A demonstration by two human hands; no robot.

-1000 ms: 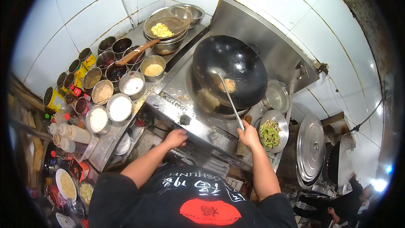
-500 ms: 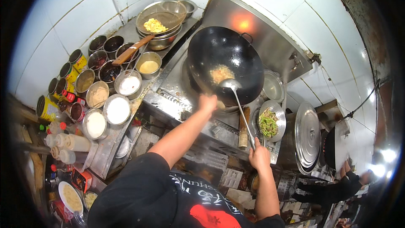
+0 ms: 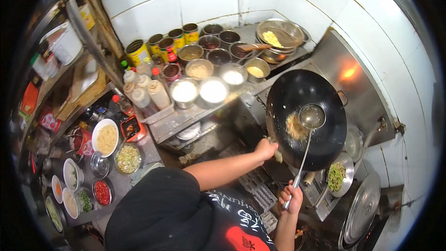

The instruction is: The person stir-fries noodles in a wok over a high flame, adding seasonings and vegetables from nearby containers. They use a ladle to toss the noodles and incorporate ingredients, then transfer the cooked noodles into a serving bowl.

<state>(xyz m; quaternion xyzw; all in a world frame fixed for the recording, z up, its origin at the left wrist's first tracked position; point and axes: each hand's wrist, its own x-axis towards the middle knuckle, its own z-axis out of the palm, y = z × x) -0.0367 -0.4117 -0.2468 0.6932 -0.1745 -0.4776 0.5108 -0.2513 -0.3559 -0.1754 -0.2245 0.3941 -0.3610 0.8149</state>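
A black wok is tilted over the stove, with a small pale heap of chopped food on its inner side. My left hand is closed at the wok's near left edge, with a beige, cloth-like piece showing beside the fingers; the grip itself is partly hidden. The long metal handle of a ladle is wrapped in my right hand. The ladle's round bowl lies inside the wok, just right of the food. On the right, sliced green food sits in a perforated metal strainer.
Several seasoning bowls and yellow tins crowd the left counter. A wooden-handled strainer holding yellow food rests on stacked bowls behind. Squeeze bottles, chopped red peppers and other ingredients stand left. A large metal lid is right.
The view has swung left, showing more side-counter ingredients. The ladle's bowl has turned to face up and sits beside the food. The wok is tilted more, with my left hand still at its edge.
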